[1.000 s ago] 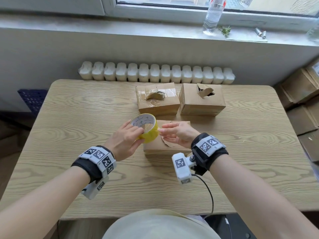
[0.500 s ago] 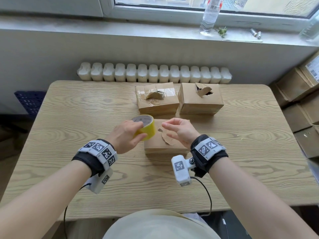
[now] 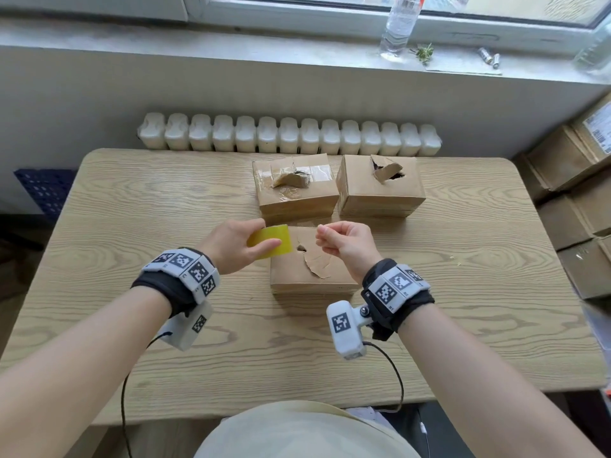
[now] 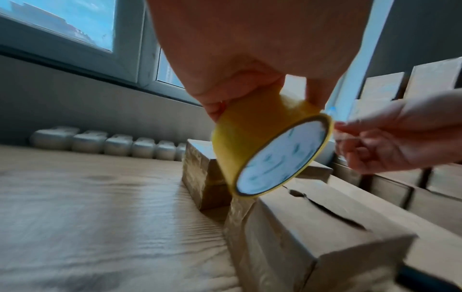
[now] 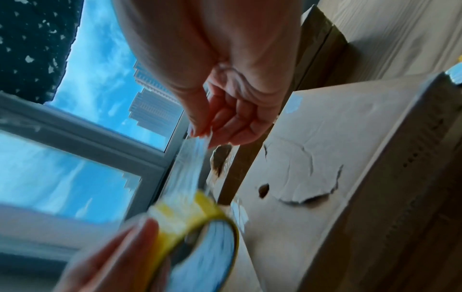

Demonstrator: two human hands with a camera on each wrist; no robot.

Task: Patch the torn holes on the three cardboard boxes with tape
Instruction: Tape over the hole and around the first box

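Head view first: the left hand (image 3: 236, 244) grips the yellow tape roll (image 3: 271, 241) above the near box's left edge, thumb across the roll's face. The right hand (image 3: 344, 242) hangs at three o'clock from the roll, fingers curled, thumb and forefinger pinched together. The near box (image 3: 310, 269) sits on the wooden table (image 3: 132, 226), a ragged tear in its top. At twelve o'clock from it, two more boxes side by side: the left box (image 3: 294, 193), glossy clear tape around its raised flap, and the right box (image 3: 380, 190), its hole gaping with the flap standing up. A plastic bottle (image 3: 398, 24) stands on the windowsill.

Left wrist view: fingers wrap the tape roll (image 4: 270, 154), tilted, just over the near box (image 4: 312, 227). The right hand (image 4: 400, 136) is at three o'clock.

Right wrist view, blurred: the right hand (image 5: 225, 118) pinches a clear strip of tape (image 5: 190, 168) running to the roll (image 5: 200, 227) at seven o'clock; the torn box top (image 5: 312, 168) lies at three o'clock.
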